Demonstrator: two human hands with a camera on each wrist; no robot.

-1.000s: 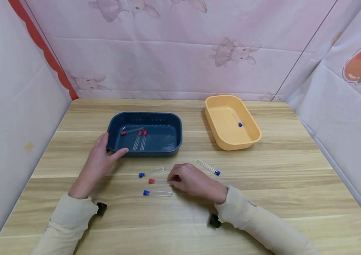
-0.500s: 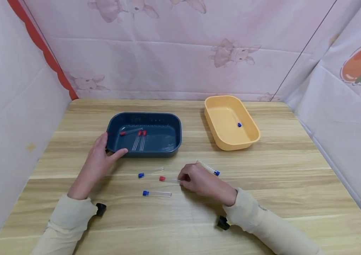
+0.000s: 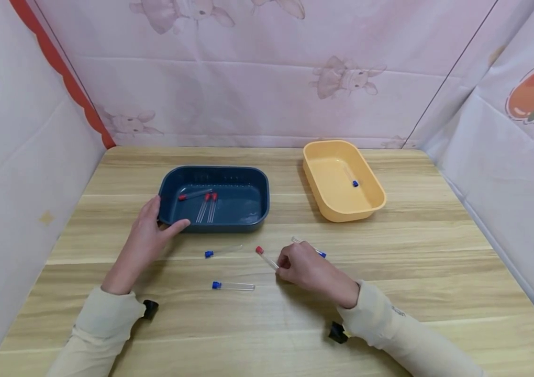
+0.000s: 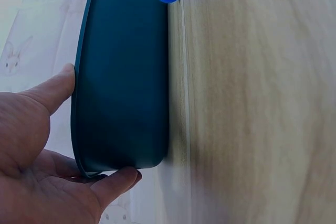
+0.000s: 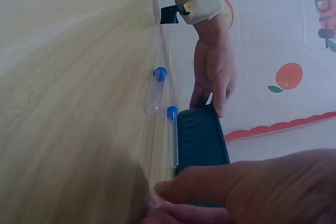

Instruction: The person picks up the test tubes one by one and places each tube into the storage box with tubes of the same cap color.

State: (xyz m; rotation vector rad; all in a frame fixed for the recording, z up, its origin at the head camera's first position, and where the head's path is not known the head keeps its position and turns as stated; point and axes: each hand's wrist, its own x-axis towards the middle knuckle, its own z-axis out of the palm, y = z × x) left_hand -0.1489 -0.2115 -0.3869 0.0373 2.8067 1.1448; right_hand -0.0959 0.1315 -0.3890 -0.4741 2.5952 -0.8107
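Observation:
My right hand point(image 3: 307, 267) pinches a clear test tube point(image 3: 268, 258) by its bare end; its red cap points away, toward the back left. A blue-capped tube point(image 3: 322, 254) lies just behind that hand, partly covered by it. To the left, two more blue-capped tubes lie on the table: a rear one point(image 3: 209, 254) and a front one point(image 3: 234, 286). My left hand point(image 3: 148, 235) holds the front left corner of a dark blue box point(image 3: 229, 228), thumb on the front rim and fingers round the left end. Inside the box lie three red-capped tubes point(image 3: 196, 194).
A yellow box point(image 3: 349, 215) stands at the back right, with one blue-capped tube point(image 3: 355, 184) in it. The wooden table point(image 3: 229, 335) runs back to a printed cloth wall point(image 3: 248, 94), and similar cloth walls rise at both sides.
My right hand has drawn the red-capped tube to the right, out from between the two blue-capped tubes, and its cap has swung toward the back. My left hand stays on the blue box.

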